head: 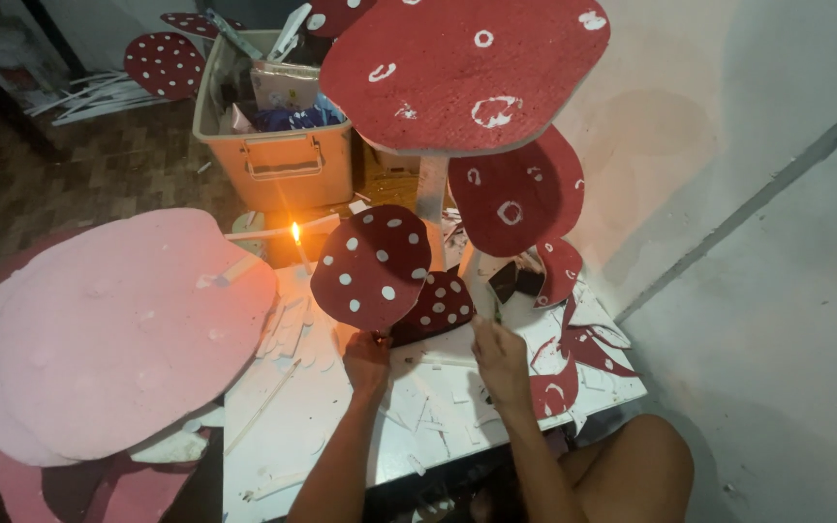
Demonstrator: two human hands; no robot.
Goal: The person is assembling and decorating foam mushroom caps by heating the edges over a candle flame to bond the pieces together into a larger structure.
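My left hand (368, 360) has its grip closed on the base of a dark red spotted mushroom cutout (372, 267), upright at the middle of the white table (341, 426). My right hand (499, 356) pinches something small; I cannot tell what. A lit candle (295, 235) stands just left. A pink foam slab (108, 334) crowds the left edge; scraps litter the near table.

Your left hand (368, 360) touches the spotted mushroom cap (372, 267), a flat foam-like board with matt dark red paint and white painted dots. Your right hand (501, 354) rests on the table (341, 426), a white, matt board littered with white offcuts. The large cap (462, 68) overhead shows a rough, grainy red coat. The pink slab (118, 329) looks smooth, unpainted foam. The storage bin (278, 165) is slightly glossy beige plastic.
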